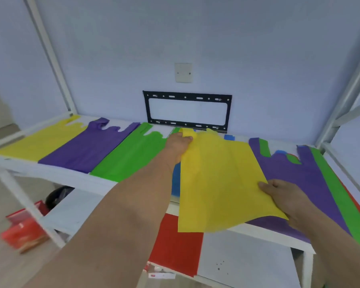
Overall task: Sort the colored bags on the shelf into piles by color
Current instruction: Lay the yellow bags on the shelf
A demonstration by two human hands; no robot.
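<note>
Shelf: white metal shelf (56,173); yellow, purple, green piles are laid at left.
Hands: flat yellow plastic bag (220,179) is gripped by left hand (178,145) and right hand (283,196).
Left: mixed stack (295,175) at right is unsorted.

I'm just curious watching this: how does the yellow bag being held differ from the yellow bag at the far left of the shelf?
The held yellow bag is gripped by the left hand near its handles and the right hand at a bottom corner; the left yellow bag is untouched.
The held yellow bag hangs past the shelf front edge, rumpled; the left yellow bag lies flat on it.
Both share colour and handled shape.
</note>
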